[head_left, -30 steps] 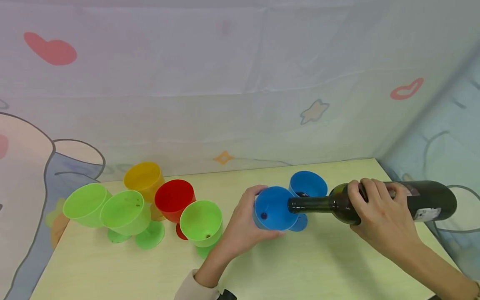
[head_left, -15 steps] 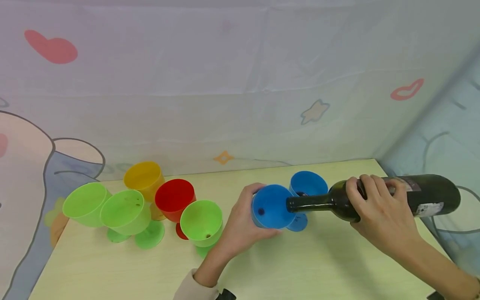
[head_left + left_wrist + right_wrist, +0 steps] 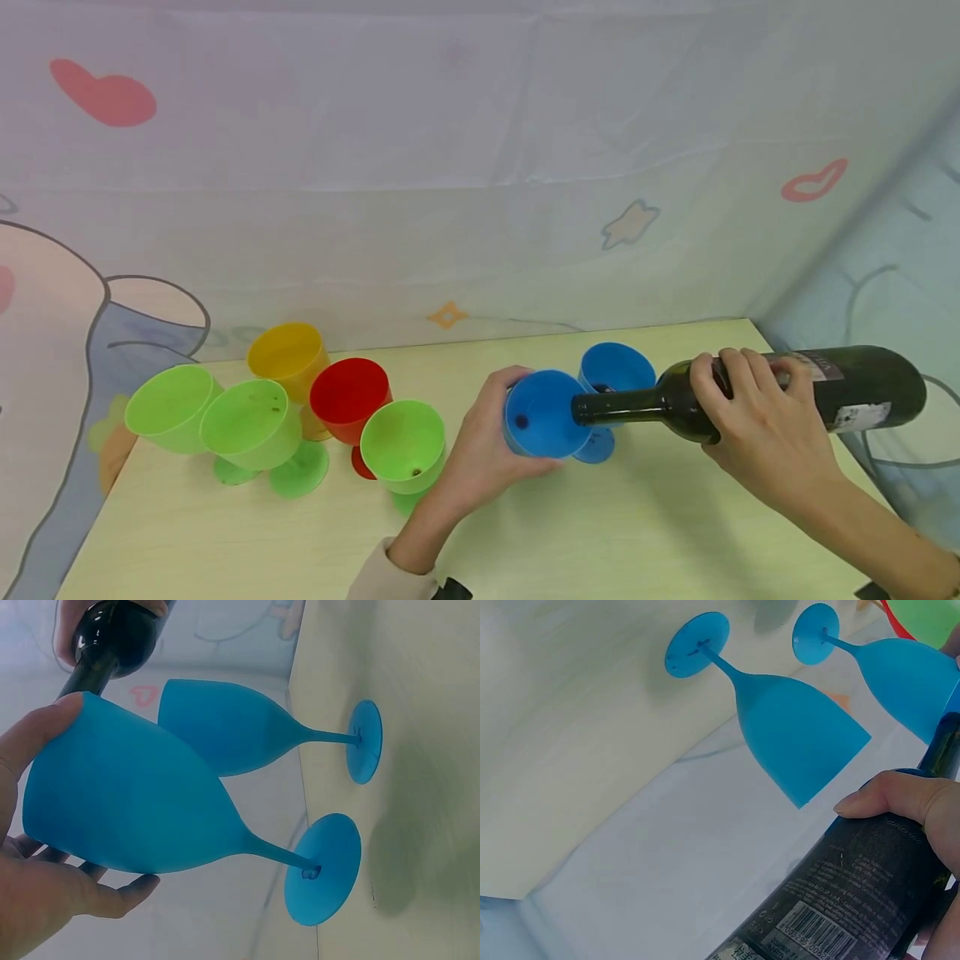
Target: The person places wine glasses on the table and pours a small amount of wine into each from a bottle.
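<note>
My left hand [image 3: 483,450] grips the bowl of a blue goblet [image 3: 127,787], thumb and fingers on opposite sides near the rim. A small dark spot shows inside that bowl [image 3: 543,417] in the head view. My right hand [image 3: 768,433] holds a dark green wine bottle [image 3: 870,387] nearly level, its fingers over the shoulder. The bottle's neck [image 3: 618,407] points left, its mouth over the blue goblet's rim. A second blue goblet [image 3: 617,367] stands upright just behind, with something dark in its bowl. The bottle's back label [image 3: 817,922] shows a barcode.
On the left of the pale wooden table [image 3: 600,542] stand a yellow goblet [image 3: 287,358], a red goblet [image 3: 350,400] and several green goblets [image 3: 402,446], close together. A printed cloth [image 3: 450,167] hangs behind the table's back edge.
The held blue goblet has shifted slightly left. The bottle's base has risen a little and moved right, while its mouth stays over the goblet's rim. The other goblets stand as before.
</note>
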`<state>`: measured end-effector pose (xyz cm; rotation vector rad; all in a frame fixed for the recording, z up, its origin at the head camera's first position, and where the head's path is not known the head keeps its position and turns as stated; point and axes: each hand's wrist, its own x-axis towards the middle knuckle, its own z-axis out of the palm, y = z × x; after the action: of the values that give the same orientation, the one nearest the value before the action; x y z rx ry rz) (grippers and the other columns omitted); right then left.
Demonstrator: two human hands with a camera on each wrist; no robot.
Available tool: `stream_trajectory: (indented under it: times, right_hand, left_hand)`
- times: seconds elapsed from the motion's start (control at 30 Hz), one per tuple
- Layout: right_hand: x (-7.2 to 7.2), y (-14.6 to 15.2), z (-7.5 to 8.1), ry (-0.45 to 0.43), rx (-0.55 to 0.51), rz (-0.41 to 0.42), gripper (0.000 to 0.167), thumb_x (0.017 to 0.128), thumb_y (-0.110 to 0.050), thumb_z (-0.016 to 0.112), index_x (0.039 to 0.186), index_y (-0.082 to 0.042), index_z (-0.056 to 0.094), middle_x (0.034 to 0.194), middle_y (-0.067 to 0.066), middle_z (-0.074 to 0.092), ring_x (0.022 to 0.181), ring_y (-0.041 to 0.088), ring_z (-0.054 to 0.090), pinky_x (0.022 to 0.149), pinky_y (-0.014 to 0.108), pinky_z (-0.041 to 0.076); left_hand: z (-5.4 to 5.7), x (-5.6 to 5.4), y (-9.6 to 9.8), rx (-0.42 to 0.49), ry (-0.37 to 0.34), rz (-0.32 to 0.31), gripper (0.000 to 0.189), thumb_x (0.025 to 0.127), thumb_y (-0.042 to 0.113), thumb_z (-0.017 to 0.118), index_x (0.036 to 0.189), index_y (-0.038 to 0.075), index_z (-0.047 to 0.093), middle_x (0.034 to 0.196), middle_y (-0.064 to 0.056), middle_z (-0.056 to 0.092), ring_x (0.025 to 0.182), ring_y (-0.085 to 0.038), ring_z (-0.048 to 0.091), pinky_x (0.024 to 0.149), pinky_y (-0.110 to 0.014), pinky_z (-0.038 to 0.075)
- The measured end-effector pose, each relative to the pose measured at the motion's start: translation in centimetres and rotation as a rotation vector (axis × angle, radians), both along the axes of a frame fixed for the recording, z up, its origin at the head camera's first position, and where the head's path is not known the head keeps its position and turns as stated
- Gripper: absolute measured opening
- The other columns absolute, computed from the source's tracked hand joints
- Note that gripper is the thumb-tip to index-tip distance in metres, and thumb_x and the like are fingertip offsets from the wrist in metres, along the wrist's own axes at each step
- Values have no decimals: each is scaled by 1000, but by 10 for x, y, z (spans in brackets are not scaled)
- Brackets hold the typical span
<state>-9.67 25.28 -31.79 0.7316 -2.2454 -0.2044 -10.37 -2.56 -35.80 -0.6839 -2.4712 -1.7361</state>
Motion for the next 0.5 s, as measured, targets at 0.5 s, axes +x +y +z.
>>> stream_trajectory:
  times: [0.5]
  right_hand:
    - [1, -4, 4, -31, 17, -3, 69, 42, -15, 79, 100, 7, 48, 89, 28, 49, 82, 43, 49, 68, 60, 35]
  left_hand:
    - [0, -1, 1, -10, 53, 6, 82, 61, 11, 84, 129, 8, 37, 127, -10, 46, 114, -30, 45, 87, -47, 42]
